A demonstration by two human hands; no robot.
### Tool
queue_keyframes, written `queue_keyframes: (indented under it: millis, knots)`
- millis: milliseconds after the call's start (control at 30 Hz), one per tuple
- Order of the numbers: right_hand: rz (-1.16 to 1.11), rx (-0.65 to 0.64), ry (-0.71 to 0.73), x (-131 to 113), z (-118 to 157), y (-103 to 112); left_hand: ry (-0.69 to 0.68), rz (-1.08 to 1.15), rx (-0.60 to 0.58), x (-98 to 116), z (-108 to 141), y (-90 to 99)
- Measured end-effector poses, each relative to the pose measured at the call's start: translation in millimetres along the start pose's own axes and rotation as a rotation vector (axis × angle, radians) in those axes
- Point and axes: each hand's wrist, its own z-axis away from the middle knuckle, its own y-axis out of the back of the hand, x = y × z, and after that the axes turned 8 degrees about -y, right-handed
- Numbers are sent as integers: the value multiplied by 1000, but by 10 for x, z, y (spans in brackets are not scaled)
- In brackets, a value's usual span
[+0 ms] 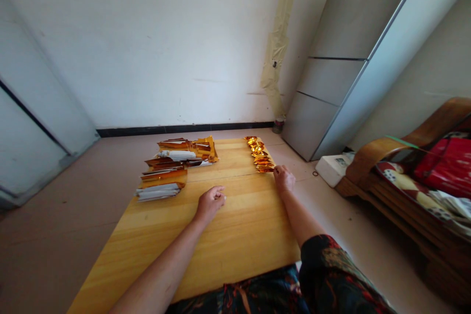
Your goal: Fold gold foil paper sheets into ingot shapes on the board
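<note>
Gold packets (262,161) line the tabletop (235,235) at far right, the right hand (284,178) at their near end, the left hand (209,202) loosely curled, both grips unclear; paper stacks (161,192) crowd far left, a fridge (317,103) beyond

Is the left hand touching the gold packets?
No, wooden tabletop shows between the left hand and the gold packets.

packets (262,161): glossy foil-like | tabletop (243,216): smooth wood | fridge (312,113): satin metal
</note>
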Motion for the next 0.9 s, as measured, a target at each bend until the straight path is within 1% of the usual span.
queue_keyframes:
  millis: [267, 400, 533, 633, 700, 733, 800, 867, 900]
  knots:
    - [-1, -42, -33, 9, -65, -54, -14, -14, 7, 13, 13, 3]
    - [-43, -19, -67, 28, -101, -91, -18, -28, 8, 5, 15, 0]
    - [-57, 10, -40, 64, -74, -73, -17, -16, 9, -12, 15, 10]
    - [-61, 53, 10, 39, -10, -45, 10, 12, 5, 15, 4, -5]
    - [-71, 89, 84, -26, 63, -32, 52, 82, -14, 74, -13, -54]
    - [-75, 110, 130, -75, 112, -28, 79, 153, -31, 115, -24, -94]
    - [-84, 140, 226, -198, 238, -19, 180, 367, -75, 210, -50, -193]
    - [-92, 127, 340, -339, 393, -6, 282, 578, -115, 295, -75, -292]
    - [-90, 115, 382, -408, 473, 1, 300, 652, -118, 323, -86, -330]
